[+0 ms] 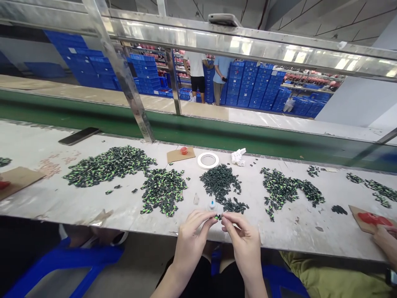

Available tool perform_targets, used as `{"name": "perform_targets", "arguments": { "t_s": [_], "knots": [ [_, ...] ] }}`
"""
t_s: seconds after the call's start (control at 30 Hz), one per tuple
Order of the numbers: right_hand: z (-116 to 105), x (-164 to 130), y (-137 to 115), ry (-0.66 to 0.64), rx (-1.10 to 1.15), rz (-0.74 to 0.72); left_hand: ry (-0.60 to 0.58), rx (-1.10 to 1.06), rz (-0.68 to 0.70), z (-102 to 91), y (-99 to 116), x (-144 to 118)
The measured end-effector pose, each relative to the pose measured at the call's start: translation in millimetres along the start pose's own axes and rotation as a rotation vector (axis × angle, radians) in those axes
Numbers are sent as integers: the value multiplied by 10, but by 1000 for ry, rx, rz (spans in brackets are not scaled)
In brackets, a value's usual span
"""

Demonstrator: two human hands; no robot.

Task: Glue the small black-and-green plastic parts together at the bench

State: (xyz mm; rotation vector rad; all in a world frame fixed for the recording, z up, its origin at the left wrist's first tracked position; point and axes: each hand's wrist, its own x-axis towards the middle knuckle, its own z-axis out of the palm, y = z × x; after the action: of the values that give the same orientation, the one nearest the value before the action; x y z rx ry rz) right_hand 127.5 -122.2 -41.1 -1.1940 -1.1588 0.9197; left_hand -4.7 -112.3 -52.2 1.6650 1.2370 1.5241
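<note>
Over the front of the table, my left hand (192, 229) and my right hand (244, 236) meet fingertip to fingertip. Each pinches one side of a small black-and-green plastic piece (218, 217); its exact shape is mostly covered by my fingers. Just behind them stands a small bottle with a blue tip (212, 203). A heap of plain dark pieces (219, 181) lies beyond the bottle. To its left is a pile of black-and-green pieces (163, 190), and another such pile (281, 188) spreads to the right.
A tape roll (199, 161), crumpled tissue (238, 157) and cardboard with a red cap (184, 151) lie at the back. A phone (79, 135) rests at left beside a metal post (124, 78). At right, a co-worker's hand (386, 240) touches a red object (374, 219).
</note>
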Motion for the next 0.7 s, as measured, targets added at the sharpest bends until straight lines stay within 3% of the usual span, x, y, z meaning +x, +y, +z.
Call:
{"name": "perform_targets", "arguments": {
  "t_s": [0.2, 0.53, 0.7],
  "knots": [
    [3, 8, 18, -67, 3, 103, -39, -19, -1, -12, 7, -6],
    [13, 6, 125, -33, -158, -267, -94, -133, -212, -35, 62, 23],
    [-64, 25, 125, -63, -131, -179, -173, -157, -232, -65, 73, 81]
  ]
}}
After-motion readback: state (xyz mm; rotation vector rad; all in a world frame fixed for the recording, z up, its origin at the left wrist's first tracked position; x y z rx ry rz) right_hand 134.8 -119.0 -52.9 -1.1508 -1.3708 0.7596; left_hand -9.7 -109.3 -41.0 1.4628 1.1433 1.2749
